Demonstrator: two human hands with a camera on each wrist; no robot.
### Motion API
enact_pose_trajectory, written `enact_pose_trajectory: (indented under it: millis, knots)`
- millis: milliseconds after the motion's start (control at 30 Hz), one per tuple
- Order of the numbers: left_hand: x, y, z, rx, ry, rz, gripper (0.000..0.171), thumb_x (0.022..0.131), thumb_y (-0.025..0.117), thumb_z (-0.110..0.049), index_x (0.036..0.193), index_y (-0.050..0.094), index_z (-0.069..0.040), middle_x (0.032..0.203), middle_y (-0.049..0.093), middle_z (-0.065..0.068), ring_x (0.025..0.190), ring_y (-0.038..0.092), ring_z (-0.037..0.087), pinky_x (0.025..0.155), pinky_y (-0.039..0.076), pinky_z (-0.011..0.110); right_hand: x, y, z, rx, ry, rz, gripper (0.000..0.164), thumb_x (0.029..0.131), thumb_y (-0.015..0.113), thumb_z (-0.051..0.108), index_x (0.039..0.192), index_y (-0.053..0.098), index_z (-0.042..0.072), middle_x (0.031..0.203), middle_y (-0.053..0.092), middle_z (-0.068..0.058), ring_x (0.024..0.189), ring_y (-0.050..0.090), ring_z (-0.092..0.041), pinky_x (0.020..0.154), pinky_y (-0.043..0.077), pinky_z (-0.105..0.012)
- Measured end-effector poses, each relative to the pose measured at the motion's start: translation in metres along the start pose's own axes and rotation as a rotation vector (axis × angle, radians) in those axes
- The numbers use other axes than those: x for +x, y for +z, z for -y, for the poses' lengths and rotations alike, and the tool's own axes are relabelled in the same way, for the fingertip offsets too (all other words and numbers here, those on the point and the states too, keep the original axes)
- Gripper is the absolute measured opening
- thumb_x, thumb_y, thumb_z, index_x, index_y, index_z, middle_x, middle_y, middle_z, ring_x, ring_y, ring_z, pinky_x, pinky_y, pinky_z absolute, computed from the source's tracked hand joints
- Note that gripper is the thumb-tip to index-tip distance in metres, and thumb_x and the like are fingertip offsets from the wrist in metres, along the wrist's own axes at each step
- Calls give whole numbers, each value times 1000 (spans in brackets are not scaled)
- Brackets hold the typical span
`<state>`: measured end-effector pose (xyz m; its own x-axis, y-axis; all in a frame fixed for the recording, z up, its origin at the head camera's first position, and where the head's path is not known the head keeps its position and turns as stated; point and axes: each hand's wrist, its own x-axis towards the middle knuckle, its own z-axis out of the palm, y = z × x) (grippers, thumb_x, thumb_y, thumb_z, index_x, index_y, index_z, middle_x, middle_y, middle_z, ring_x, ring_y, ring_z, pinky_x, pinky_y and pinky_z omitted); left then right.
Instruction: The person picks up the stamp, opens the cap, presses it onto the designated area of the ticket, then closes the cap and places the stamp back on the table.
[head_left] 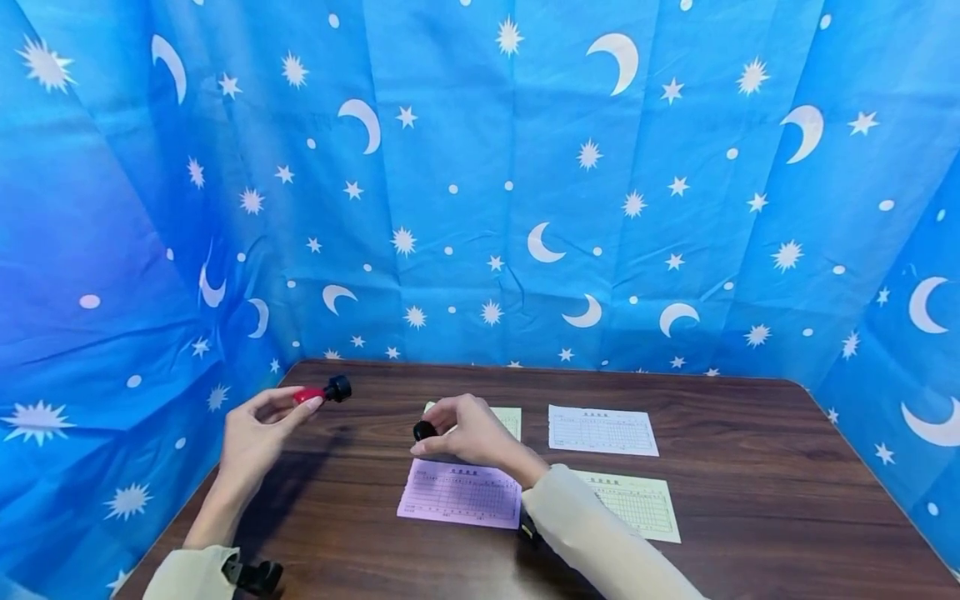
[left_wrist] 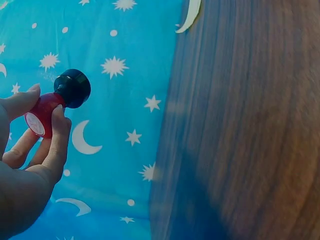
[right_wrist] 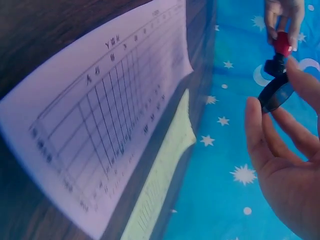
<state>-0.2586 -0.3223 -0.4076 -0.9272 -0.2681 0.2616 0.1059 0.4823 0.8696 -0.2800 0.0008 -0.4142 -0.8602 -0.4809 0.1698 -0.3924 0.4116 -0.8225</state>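
Cap (head_left: pixel 424 430) part-hidden by right hand (head_left: pixel 472 431) | rear yellow-green slip (head_left: pixel 511 419) partly covered

Head view: right hand (head_left: pixel 474 432) hides much of the far yellow slip (head_left: pixel 508 422), right sleeve (head_left: pixel 600 537) covers part of the near yellow slip (head_left: pixel 643 504), print on both too small to read. Left wrist view crops the left hand (left_wrist: pixel 27 182); mark on the stamp (left_wrist: pixel 46 105)'s white label (left_wrist: pixel 34 124) illegible. Right wrist view: print on purple slip (right_wrist: pixel 75 145) blurred.
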Motion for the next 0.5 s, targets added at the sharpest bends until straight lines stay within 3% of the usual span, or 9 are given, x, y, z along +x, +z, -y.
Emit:
enact_pose_trajectory:
  millis: [233,500]
  knots:
    - [-3,-3,7,7,-24,-16,58,92,81,-42,134,68,-5,100,65,-27,85,69,-10,76,56,10,19,26,-6,-53,27,27,47,80,93,34,117,79,10,108,80,-1,90,70,-3,79,56,-19]
    - [-4,-4,13,-10,-39,-7,57,92,81,-41,134,68,-4,95,67,-27,83,73,-5,76,57,12,35,55,-2,-63,68,79,48,80,93,32,119,78,9,109,80,0,91,69,-3,81,56,-20]
